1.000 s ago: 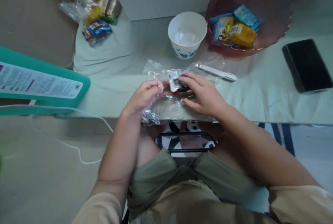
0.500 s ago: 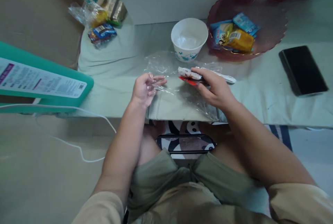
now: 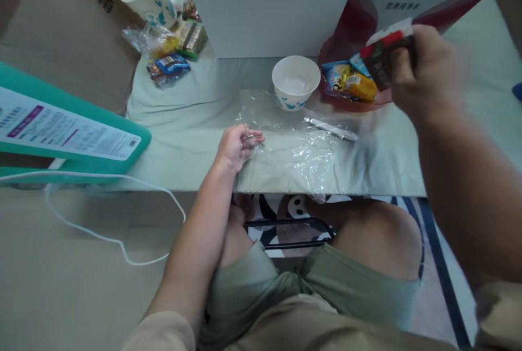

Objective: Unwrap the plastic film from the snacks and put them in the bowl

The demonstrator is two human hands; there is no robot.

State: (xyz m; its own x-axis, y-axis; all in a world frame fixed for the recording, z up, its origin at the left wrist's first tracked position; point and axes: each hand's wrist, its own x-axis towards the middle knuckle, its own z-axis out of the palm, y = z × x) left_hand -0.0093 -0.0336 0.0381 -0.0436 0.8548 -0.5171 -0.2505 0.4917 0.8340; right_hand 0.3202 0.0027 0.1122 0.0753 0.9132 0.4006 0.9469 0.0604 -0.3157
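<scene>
Two hands are working: left hand (image 3: 236,147) is pinching the clear plastic bag (image 3: 293,147), right hand (image 3: 428,76) is gripping a snack packet (image 3: 387,52)

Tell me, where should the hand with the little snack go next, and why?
Probably a short way down to the dark red plate. The right hand holds the small red-and-white snack packet just above the wrapped snacks piled there, while the left hand pins the clear plastic bag.

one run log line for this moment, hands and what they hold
left hand: pinching clear plastic bag on table | right hand: raised, gripping snack packet over red plate | paper bowl: upright
</scene>
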